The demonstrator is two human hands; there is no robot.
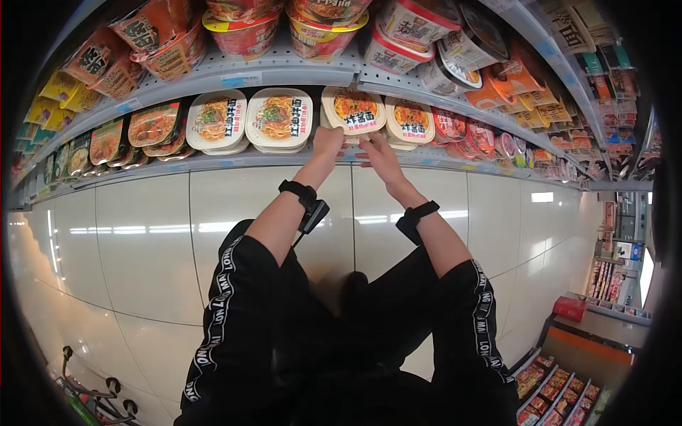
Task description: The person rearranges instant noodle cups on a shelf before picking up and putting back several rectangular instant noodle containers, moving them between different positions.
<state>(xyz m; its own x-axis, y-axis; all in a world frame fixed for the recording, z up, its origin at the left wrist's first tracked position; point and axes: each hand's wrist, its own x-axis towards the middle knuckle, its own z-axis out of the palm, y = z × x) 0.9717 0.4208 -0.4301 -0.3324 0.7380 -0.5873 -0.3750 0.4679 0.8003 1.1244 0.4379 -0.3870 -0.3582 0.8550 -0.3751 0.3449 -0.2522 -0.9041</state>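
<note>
Both my hands are at the front of a white instant noodle box (356,113) with a noodle picture and black lettering on its lid. It sits at the front of the lower shelf, on top of a stack. My left hand (328,144) has its fingers closed on the front left corner. At the front right edge, my right hand (383,160) grips the rim with thumb and forefinger, its lower fingers loosely bent. To the right stands a matching noodle box (410,121); to the left is a white noodle box (279,117) with different lettering. My fingers partly hide the front edge.
Above my hands runs an upper shelf (298,67) with red noodle bowls (241,34) and white-and-red tubs (398,53). Tiled floor (142,241) lies below. A wheeled cart (92,394) stands at the lower left, a low display rack (558,387) at the lower right.
</note>
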